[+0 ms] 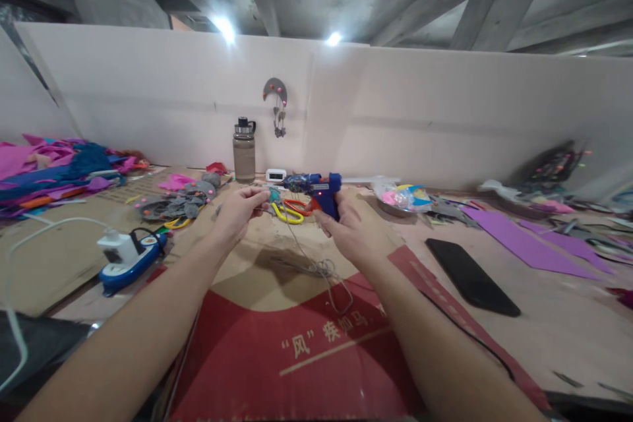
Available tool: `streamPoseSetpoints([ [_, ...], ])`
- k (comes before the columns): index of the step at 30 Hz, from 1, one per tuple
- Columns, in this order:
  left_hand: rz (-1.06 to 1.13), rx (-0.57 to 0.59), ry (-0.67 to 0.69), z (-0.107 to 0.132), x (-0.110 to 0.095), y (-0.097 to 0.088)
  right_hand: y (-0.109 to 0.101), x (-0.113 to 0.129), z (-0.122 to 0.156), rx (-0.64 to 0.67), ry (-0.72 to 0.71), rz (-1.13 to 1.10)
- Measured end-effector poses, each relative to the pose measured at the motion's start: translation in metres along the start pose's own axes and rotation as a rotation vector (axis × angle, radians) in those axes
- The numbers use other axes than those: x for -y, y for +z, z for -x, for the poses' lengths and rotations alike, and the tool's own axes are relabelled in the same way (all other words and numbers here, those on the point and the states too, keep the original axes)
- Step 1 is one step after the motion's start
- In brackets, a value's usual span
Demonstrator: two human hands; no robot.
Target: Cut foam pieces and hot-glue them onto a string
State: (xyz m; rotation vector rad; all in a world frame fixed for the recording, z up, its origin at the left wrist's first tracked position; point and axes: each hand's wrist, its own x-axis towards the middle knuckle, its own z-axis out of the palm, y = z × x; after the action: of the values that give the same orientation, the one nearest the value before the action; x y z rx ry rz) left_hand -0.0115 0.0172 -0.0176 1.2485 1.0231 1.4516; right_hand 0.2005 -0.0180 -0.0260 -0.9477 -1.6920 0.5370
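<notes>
My right hand (343, 224) is wrapped round the handle of a blue glue gun (326, 192). Its orange trigger is under my fingers, and the nozzle points left. My left hand (242, 211) is closed in a pinch near the nozzle, at a small teal piece (273, 196) whose exact kind is too small to tell. From there a thin grey cord (295, 237) runs down to a loose tangle on the cardboard. Behind the hands lie scissors with yellow handles (287, 213) and others with orange-red handles (297, 203).
Red-printed cardboard (297, 369) covers the table before me. A blue power strip (133, 267) lies left, a black phone (469, 275) right. A bottle (244, 155) and small white clock (275, 175) stand at the back. Felt scraps (64, 168) heap at left; purple sheets (524, 237) lie right.
</notes>
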Motion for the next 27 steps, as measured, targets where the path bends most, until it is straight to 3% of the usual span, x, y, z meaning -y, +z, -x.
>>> streamPoseSetpoints([
  [11, -0.034, -0.011, 0.034, 0.001, 0.0, 0.002, 0.005, 0.002, 0.0, 0.043, -0.07, 0.189],
  [27, -0.055, -0.023, 0.068, -0.001, 0.002, 0.002, 0.004, 0.006, 0.002, 0.049, -0.108, 0.298],
])
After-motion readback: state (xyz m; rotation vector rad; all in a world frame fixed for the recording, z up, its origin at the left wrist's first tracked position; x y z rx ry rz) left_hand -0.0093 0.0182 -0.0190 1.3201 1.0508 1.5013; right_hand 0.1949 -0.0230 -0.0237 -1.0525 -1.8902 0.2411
